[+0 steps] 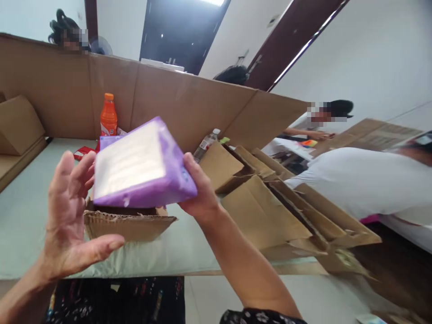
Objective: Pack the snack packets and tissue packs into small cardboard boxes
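Note:
A purple and white plastic-wrapped pack of tissues [131, 164] is held up in front of me, tilted. My right hand [200, 191] grips its right end, thumb on the near side. To the left of the pack, my left hand [76, 216] is spread with fingers up and thumb out, holding nothing. Below the pack stands a small cardboard box [128, 227] with its top open, on the pale green table cover [30, 216]. Behind the pack, part of another purple pack [107, 141] shows; the rest is hidden.
An orange drink bottle [108, 114] and a clear bottle [207, 145] stand by a tall cardboard partition [189, 96]. Several open cartons [266, 211] crowd the right side. Another carton [20, 128] is at far left. A person in white [357, 180] bends at the right.

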{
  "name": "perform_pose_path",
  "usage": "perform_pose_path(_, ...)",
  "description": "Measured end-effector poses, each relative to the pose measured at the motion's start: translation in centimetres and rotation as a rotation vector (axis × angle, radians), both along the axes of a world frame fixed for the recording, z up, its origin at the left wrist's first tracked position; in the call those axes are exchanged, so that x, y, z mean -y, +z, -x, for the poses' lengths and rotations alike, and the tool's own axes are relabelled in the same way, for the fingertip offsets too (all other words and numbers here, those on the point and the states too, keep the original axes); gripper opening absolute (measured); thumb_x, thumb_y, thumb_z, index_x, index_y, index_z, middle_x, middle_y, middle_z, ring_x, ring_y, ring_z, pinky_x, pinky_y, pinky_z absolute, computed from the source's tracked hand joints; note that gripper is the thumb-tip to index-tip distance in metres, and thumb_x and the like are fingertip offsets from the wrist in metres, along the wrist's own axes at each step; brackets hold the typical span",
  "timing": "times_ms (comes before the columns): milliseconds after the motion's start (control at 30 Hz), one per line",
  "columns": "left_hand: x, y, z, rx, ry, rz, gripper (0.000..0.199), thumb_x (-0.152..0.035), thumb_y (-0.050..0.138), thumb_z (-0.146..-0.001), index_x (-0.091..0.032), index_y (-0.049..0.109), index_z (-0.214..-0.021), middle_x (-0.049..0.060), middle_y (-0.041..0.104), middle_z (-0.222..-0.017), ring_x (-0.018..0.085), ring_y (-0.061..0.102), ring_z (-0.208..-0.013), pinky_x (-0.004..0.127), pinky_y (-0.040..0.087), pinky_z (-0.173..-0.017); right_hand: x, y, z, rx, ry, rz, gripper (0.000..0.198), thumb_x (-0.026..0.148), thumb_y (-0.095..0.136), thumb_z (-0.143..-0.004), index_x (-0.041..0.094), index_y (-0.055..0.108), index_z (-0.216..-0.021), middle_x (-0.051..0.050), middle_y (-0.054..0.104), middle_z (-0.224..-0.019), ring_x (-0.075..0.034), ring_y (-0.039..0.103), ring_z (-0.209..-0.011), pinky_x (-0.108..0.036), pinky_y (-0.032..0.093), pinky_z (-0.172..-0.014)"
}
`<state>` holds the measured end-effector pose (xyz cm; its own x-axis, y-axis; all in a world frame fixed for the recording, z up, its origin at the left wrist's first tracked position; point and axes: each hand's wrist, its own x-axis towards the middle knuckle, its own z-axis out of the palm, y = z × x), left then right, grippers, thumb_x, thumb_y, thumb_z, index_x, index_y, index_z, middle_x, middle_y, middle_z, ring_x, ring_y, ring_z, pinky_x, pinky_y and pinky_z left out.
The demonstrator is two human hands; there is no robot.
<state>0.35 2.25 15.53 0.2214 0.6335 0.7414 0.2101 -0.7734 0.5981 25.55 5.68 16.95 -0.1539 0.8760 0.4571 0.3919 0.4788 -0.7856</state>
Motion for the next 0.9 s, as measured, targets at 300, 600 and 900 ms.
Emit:
perform_pose_path(300,-0.9,-0.1,0.9,0.012,0.193,0.094,0.089,-0.072,0.066,-0.091,-0.032,0.031,-0.162,0.008,0.065,-0.133,0.026,0.071,-0.098,0.041,0.068,-0.073,2.2,2.8,0.7,0.058,0.175,-0.08,0.093,0.085,0.067,-0.078,0.029,0.052,-0.151,-0.011,0.061,-0.151,-0.034,0.058,-0.138,-0.051,0.052,-0.11)
perform_pose_path(600,-3.8,0.4,1.1,-0.106,-0.235,0.144,0.08,-0.069,0.04,-0.105,-0.032,0.01,-0.168,0.013,0.065,-0.146,0.029,0.068,-0.126,0.048,0.062,-0.098,2.0,1.6,-0.3,0.062,-0.17,-0.238,0.074,0.052,0.085,-0.079,0.028,0.053,-0.142,-0.007,0.071,-0.12,-0.028,0.069,-0.105,-0.046,0.063,-0.088)
perform_pose_path(900,-2.7,-0.2,3.4,-0.879,-0.061,-0.102,0.063,-0.065,0.035,-0.106,-0.02,0.072,-0.085,0.012,0.078,-0.097,0.037,0.067,-0.123,0.078,0.019,-0.122,1.7,-0.5,0.5,0.316,-0.113,-0.073,0.068,0.04,0.087,-0.071,0.024,0.059,-0.131,-0.007,0.076,-0.116,-0.027,0.072,-0.101,-0.041,0.06,-0.084)
